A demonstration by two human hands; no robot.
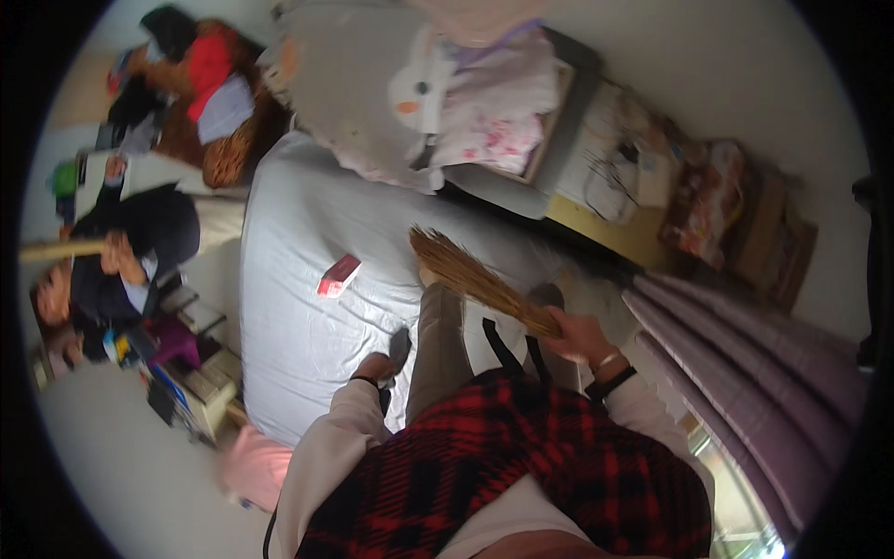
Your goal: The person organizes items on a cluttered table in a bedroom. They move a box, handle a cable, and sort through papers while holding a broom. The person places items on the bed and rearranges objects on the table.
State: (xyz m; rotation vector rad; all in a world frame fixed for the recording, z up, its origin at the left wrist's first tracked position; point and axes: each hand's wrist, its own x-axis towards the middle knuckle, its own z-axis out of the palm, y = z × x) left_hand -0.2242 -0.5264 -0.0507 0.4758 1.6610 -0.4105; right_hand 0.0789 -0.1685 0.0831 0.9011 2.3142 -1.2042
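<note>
My right hand (pixel 579 339) is closed round the bound end of a straw hand broom (pixel 475 278). The broom's bristles point away to the left, over my lap and the edge of the bed. My left hand (pixel 374 366) is low over the bed, its fingers curled at a small dark grey object (pixel 399 350) whose kind I cannot make out. A wrinkled pale grey sheet (pixel 289 252) covers the bed under it. A red and white box (pixel 339 277) lies on the sheet beyond my left hand.
A grey blanket with a cartoon animal (pixel 354 93) and a pink-patterned cloth (pixel 498 130) are piled at the far side. Purple curtains (pixel 745 373) hang at right, near cardboard boxes (pixel 773 252). Another person (pixel 140 224) at left holds a pale pole (pixel 65 250).
</note>
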